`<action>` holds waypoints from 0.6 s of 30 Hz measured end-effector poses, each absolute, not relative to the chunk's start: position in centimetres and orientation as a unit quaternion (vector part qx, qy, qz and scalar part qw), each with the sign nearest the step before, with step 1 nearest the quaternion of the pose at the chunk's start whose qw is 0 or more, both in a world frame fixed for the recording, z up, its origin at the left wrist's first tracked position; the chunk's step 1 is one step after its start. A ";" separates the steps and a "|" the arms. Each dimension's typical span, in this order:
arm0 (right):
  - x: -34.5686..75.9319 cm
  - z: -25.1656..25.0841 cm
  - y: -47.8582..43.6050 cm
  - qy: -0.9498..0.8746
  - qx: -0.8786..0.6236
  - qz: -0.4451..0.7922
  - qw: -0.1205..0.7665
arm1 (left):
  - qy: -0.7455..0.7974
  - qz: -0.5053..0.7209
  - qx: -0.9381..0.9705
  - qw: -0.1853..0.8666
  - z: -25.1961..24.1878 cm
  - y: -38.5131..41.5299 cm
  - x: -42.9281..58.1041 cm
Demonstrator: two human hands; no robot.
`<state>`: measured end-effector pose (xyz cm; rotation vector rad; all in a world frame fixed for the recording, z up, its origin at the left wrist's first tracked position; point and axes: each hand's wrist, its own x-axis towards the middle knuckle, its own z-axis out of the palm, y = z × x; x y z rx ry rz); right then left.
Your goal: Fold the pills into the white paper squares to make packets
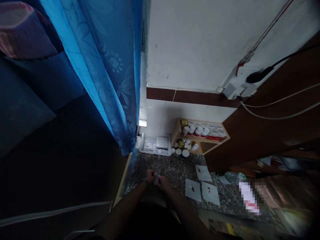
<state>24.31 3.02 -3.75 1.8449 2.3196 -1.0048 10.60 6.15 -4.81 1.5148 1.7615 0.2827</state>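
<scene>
Speckled granite bench (175,168), dim corner: a small white paper piece (156,179) sits pinched between left hand (150,175) and right hand (164,182), both closed narrowly on it. It looks light, soft, easily creased; edges suit holding. Red-marked paper squares (193,190) lie at three o'clock.

Speckled granite counter (175,170), dark and coarse-grained. Along the back edge, toward the left corner, a white plastic tray (155,145) of small white pieces, then white-lidded jars (181,152) beside a wooden rack (203,133). Nearer the front edge, three white paper squares (193,190), each with a red mark. Close to the right side, a clear plastic bottle (231,176) lying down.
</scene>
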 end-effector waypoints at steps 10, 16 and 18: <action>24.5 -4.3 2.9 0.724 0.598 -0.342 -0.025 | 0.589 0.088 0.718 0.361 -3.7 5.2 9.6; 24.5 -4.3 3.0 0.710 0.618 -0.339 -0.018 | 0.520 0.005 0.777 0.355 -3.3 4.2 8.2; 24.5 -4.3 3.0 0.703 0.624 -0.341 -0.022 | 0.514 0.001 0.778 0.363 -3.2 3.9 7.8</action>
